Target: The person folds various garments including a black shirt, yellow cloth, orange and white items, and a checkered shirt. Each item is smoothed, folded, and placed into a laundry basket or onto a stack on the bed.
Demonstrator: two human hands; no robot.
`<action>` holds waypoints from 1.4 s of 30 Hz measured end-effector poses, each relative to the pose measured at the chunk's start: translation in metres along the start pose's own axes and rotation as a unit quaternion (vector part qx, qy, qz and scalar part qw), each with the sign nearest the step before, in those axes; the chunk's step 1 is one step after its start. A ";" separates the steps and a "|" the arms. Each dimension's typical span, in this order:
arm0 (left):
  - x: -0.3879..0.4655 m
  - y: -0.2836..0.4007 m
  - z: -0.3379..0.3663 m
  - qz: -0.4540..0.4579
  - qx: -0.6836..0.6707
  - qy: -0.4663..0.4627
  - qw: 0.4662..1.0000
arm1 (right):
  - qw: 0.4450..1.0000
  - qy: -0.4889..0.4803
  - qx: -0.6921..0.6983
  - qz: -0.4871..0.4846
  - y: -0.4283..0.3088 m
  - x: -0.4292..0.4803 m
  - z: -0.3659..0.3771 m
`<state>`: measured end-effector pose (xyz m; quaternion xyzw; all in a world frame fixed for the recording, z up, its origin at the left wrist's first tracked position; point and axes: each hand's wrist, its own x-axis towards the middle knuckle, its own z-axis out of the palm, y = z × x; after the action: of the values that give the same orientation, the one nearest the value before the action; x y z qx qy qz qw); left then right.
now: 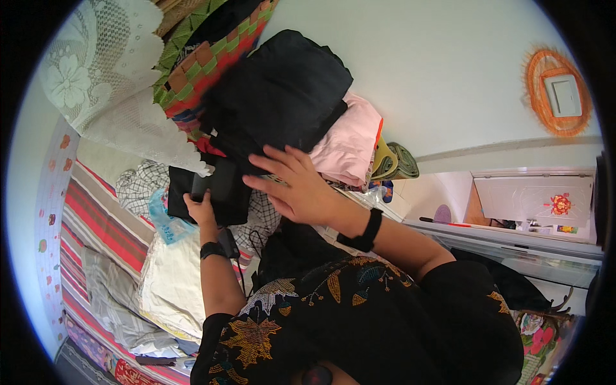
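My left hand (201, 209) grips the edge of a dark, flat folded item (216, 192), whose kind I cannot tell, over black cloth (180, 192). Spread fingers mark my right hand (293, 185), which is at the lower edge of a large pile of folded black clothing (288, 91); whether it touches the cloth is unclear. Folded pink fabric (344, 144) lies under and beside that pile. Near my left hand are a blue printed plastic bag (168, 224) and checked cloth (139, 187).
A woven basket (192, 82) stands behind the black pile, beside a white lace curtain (110, 82). Cream cloth (171, 284) and grey plaid fabric (113, 293) lie on a striped bed cover (103, 211). A rolled green mat (402, 161) is right of the pink fabric.
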<state>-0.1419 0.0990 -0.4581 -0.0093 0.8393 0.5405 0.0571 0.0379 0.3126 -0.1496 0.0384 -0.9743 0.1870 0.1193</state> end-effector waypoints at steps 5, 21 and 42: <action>-0.011 0.055 -0.046 -0.072 -0.321 0.009 0.944 | 0.992 -0.028 0.116 0.037 -0.012 -0.049 -0.004; -0.073 0.352 -0.064 0.066 -0.325 -0.310 0.891 | 0.690 0.136 0.670 0.237 0.006 -0.035 -0.065; -0.100 0.050 -0.048 -0.367 -0.216 -0.043 0.904 | 0.507 0.299 0.570 0.573 0.148 -0.108 -0.055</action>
<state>-0.0509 0.0713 -0.3826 -0.3054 0.6359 0.6494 0.2840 0.1364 0.4739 -0.1795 -0.5266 -0.3738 0.7303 0.2228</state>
